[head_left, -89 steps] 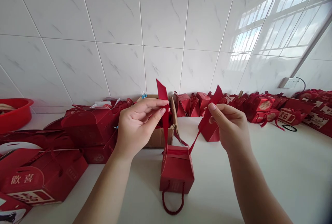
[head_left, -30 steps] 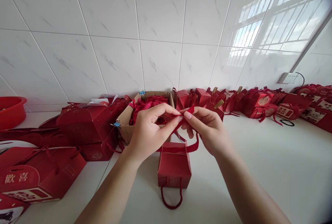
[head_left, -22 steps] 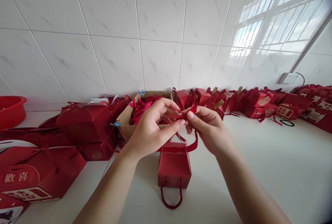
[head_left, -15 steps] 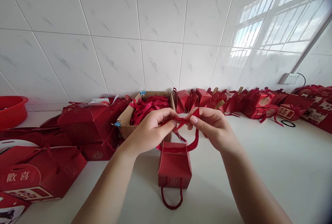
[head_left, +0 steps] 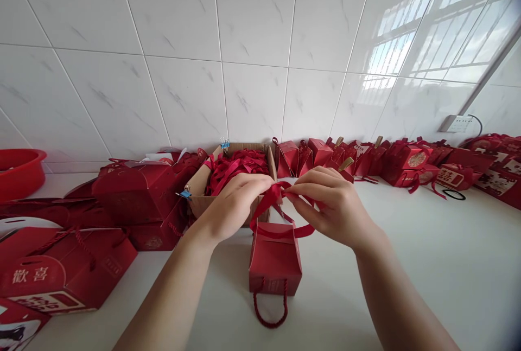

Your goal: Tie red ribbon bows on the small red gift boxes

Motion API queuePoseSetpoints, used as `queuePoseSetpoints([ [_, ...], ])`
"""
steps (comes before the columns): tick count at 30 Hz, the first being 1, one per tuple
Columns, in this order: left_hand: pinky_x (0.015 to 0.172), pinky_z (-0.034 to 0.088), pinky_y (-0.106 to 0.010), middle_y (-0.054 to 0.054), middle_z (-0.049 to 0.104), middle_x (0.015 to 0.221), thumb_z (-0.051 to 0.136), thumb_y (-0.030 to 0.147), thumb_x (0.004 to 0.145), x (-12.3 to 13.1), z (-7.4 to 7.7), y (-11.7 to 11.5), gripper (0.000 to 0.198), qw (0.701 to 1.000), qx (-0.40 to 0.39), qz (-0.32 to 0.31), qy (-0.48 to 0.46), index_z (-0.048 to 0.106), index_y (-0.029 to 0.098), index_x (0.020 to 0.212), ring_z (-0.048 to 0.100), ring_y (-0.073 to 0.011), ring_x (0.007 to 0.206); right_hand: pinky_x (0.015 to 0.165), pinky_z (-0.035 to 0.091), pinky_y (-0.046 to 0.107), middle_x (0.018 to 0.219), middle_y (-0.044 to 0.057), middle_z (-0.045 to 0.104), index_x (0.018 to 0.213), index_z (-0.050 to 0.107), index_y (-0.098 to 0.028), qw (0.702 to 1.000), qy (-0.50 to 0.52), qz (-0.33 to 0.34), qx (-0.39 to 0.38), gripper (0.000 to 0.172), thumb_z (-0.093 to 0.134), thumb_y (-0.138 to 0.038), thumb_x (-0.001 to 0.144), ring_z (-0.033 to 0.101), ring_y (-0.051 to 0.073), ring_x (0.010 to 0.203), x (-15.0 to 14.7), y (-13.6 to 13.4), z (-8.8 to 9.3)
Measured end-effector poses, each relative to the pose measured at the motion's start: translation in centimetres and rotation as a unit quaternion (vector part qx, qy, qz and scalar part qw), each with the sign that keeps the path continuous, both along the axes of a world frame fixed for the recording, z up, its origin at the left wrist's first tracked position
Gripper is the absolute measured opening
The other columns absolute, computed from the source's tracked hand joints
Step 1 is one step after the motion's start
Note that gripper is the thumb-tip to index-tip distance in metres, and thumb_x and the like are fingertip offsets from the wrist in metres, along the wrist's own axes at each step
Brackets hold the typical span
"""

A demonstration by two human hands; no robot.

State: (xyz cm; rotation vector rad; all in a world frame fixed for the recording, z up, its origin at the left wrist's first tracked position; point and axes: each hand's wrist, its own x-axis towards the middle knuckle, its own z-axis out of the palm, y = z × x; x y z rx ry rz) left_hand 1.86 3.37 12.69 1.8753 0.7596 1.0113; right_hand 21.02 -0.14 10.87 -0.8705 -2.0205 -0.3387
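Note:
A small red gift box (head_left: pixel 274 261) stands on the white table, its twisted cord handle hanging down on the near side. Red ribbon (head_left: pixel 262 207) loops around the top of the box and rises to both hands, where its strands cross. My left hand (head_left: pixel 240 199) is closed on the ribbon, its fingertips partly hidden behind the hand. From the other side, my right hand (head_left: pixel 331 204) pinches the ribbon between thumb and fingers. Just behind the hands, an open cardboard box (head_left: pixel 197 205) holds a heap of red ribbons (head_left: pixel 234 169).
Larger red gift boxes (head_left: pixel 134 191) are stacked at the left, near a red plastic basin (head_left: pixel 22 174). Along the tiled wall runs a row of small red boxes (head_left: pixel 319 151). A black ring (head_left: pixel 453 194) and a power socket (head_left: pixel 456 123) are at the right.
Both hands have turned over, backs now more toward me. The ribbon strands have been drawn into a crossing loop between the fingers. The gift box has stayed in place.

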Motion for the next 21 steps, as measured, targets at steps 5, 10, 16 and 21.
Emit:
queuePoseSetpoints([
  [5,0.058,0.039,-0.025,0.001,0.058,0.069,0.042,0.017,0.083,-0.16,0.19,0.12,0.024,0.995,0.028,-0.017,0.090,0.063,0.020,0.072,0.051,-0.0137,0.067,0.067,0.044,0.033,0.081,0.004,0.068,0.087,0.069,-0.016,1.000,0.012,0.002,0.024,0.010,0.060,-0.015,0.084,0.056,0.015,0.074,0.02,0.25,-0.12],
  [10,0.070,0.045,-0.024,0.003,0.064,0.079,0.048,0.015,0.083,-0.04,0.36,-0.09,0.021,0.986,0.118,0.020,0.112,0.067,0.022,0.083,0.057,-0.0128,0.077,0.068,0.046,0.032,0.084,0.004,0.067,0.089,0.069,-0.016,0.999,0.030,0.011,0.025,0.010,0.060,-0.014,0.084,0.057,0.015,0.075,0.10,0.52,-0.25],
  [16,0.077,0.049,-0.023,0.002,0.066,0.090,0.054,0.018,0.082,0.01,0.18,-0.08,0.011,0.988,0.117,0.001,0.097,0.062,0.023,0.088,0.061,-0.0127,0.085,0.067,0.047,0.032,0.084,0.006,0.067,0.089,0.069,-0.015,0.999,0.036,0.018,0.018,0.010,0.060,-0.015,0.084,0.058,0.015,0.075,0.12,0.79,-0.35],
  [21,0.081,0.050,-0.026,0.002,0.063,0.091,0.055,0.018,0.082,-0.02,-0.36,0.20,0.010,0.993,0.093,0.005,0.066,0.051,0.023,0.090,0.061,-0.0137,0.091,0.067,0.048,0.033,0.085,0.006,0.067,0.089,0.069,-0.016,0.999,0.041,0.023,0.018,0.010,0.060,-0.015,0.085,0.059,0.015,0.075,0.09,0.89,-0.36],
])
